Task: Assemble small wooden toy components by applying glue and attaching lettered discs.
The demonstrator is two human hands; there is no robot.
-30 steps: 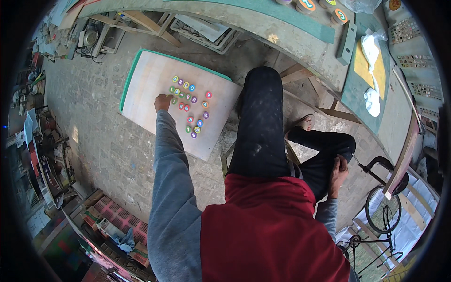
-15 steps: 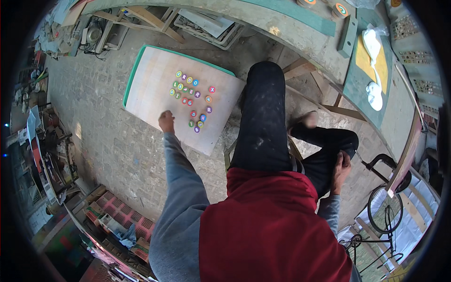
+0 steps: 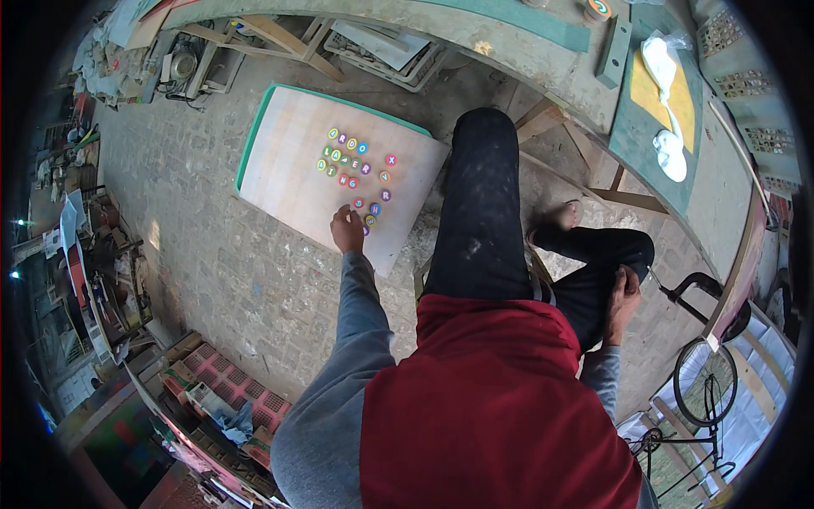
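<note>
Round, coloured letter discs [image 3: 359,165] lie in rows and a curved column on a pale board [image 3: 288,144] with a green edge, set low to my left. My left hand [image 3: 347,231] is over the lower end of that column, fingers bent and drawn together. It covers part of the board, and whatever is between the fingertips is hidden. A red disc [image 3: 359,203] and a blue disc [image 3: 375,209] are beside the fingers. My right hand [image 3: 624,299] lies against my bent right leg [image 3: 593,252] near the knee, its fingers curled round the dark trousers.
A long workbench [image 3: 560,68] curves along the far side, bearing a green strip, a drilled bar [image 3: 615,53] and white plastic bags [image 3: 670,153]. Beneath it are wooden legs and a crate [image 3: 386,53]. A bicycle [image 3: 704,390] stands at lower right, pink crates [image 3: 233,382] at lower left.
My left hand has moved right across the board to the lower letter discs, covering a green one that was visible. My right hand stays on the leg. The whole view has shifted slightly.
</note>
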